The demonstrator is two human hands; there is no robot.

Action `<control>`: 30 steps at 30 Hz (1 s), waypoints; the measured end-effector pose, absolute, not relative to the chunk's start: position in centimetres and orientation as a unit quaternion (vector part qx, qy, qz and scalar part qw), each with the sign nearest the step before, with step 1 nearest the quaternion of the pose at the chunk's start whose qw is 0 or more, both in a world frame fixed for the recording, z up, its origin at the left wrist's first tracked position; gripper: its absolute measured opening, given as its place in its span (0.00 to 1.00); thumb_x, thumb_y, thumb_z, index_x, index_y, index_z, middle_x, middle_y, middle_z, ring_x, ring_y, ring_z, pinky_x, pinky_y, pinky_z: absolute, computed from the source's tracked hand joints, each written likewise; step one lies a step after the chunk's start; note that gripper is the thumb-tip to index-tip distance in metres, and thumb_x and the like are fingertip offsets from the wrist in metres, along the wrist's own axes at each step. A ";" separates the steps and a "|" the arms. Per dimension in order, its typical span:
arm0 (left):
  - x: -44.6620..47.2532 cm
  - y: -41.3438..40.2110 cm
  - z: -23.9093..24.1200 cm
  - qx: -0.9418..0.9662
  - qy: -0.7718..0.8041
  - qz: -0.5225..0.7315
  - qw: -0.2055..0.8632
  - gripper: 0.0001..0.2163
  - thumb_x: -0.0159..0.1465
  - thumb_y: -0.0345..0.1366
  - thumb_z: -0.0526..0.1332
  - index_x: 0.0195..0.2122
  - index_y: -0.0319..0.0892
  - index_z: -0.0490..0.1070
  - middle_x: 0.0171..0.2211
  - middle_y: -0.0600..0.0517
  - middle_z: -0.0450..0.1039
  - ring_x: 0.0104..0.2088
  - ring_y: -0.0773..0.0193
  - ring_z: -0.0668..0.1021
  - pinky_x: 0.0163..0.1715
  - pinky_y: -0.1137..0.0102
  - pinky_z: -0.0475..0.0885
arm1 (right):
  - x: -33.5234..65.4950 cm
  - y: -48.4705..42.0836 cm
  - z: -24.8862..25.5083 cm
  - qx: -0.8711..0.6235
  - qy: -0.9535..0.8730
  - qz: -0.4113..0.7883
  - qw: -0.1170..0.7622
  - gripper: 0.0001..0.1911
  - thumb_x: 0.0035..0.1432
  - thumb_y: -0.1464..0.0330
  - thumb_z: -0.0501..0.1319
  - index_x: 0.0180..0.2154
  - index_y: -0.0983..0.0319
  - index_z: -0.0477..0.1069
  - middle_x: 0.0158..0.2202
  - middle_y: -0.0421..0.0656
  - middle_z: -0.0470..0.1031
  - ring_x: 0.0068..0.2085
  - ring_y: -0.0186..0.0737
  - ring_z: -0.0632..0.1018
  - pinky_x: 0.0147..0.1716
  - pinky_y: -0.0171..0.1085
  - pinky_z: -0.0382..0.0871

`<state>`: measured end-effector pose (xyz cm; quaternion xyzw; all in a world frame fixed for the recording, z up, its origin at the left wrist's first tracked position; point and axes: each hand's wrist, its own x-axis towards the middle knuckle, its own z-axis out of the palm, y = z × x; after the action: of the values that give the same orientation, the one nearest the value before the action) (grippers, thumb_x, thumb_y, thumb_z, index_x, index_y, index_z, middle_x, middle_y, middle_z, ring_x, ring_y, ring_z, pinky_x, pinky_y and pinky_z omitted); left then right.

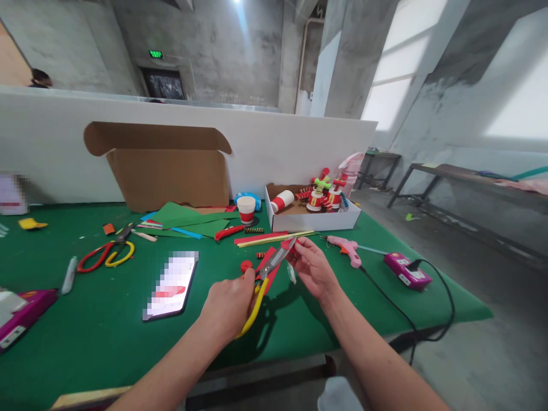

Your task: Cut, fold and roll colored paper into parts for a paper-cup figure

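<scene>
My left hand is wrapped round the scissors, whose yellow handle shows below it. Their blades point up and to the right, toward my other hand. Between the fingertips of my right hand a small red piece is pinched, right at the blade tips. Whether the blades touch it I cannot tell. Under the scissors lies a red strip, partly hidden. A red roll sits just left of the blades. Yellow and red strips lie beyond both hands.
A phone lies left of my hands, with a second pair of scissors beyond. A pink glue gun and a corded purple power strip are on the right. Behind stand a paper cup and a white box of red-and-white cup figures.
</scene>
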<state>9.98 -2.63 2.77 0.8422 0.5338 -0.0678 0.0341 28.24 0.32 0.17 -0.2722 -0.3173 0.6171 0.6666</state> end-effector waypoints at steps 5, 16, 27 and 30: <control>9.9 -2.6 2.8 0.844 0.531 -0.064 0.035 0.18 0.66 0.32 0.46 0.55 0.33 0.60 0.38 0.37 0.78 0.38 0.46 0.81 0.34 0.57 0.74 | 28.2 0.3 0.2 -0.278 -0.314 0.615 0.668 0.12 0.38 0.68 0.74 0.26 0.61 0.73 0.28 0.36 0.78 0.30 0.31 0.77 0.36 0.30 0.72; 9.8 -2.6 2.7 0.842 0.534 -0.064 0.037 0.17 0.66 0.32 0.47 0.54 0.35 0.62 0.39 0.38 0.78 0.38 0.46 0.81 0.35 0.57 0.75 | 28.4 0.4 0.2 -0.281 -0.318 0.610 0.669 0.12 0.40 0.68 0.74 0.26 0.61 0.73 0.28 0.36 0.78 0.31 0.31 0.77 0.37 0.31 0.71; 9.7 -2.5 2.5 0.844 0.532 -0.060 0.032 0.18 0.66 0.33 0.46 0.55 0.34 0.60 0.38 0.37 0.78 0.37 0.48 0.81 0.34 0.60 0.74 | 28.4 0.4 0.2 -0.285 -0.317 0.608 0.670 0.12 0.40 0.68 0.74 0.26 0.61 0.72 0.28 0.37 0.77 0.30 0.31 0.76 0.36 0.31 0.71; 9.7 -2.5 2.3 0.845 0.531 -0.055 0.030 0.18 0.66 0.34 0.46 0.55 0.34 0.61 0.38 0.37 0.78 0.37 0.47 0.81 0.33 0.59 0.74 | 28.4 0.4 0.2 -0.285 -0.318 0.607 0.670 0.12 0.40 0.68 0.74 0.26 0.61 0.72 0.28 0.36 0.77 0.30 0.31 0.77 0.36 0.32 0.71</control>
<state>9.67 -2.47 2.34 0.8449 0.5312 -0.0555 0.0305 28.44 0.40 0.20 -0.2851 -0.3178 0.6068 0.6704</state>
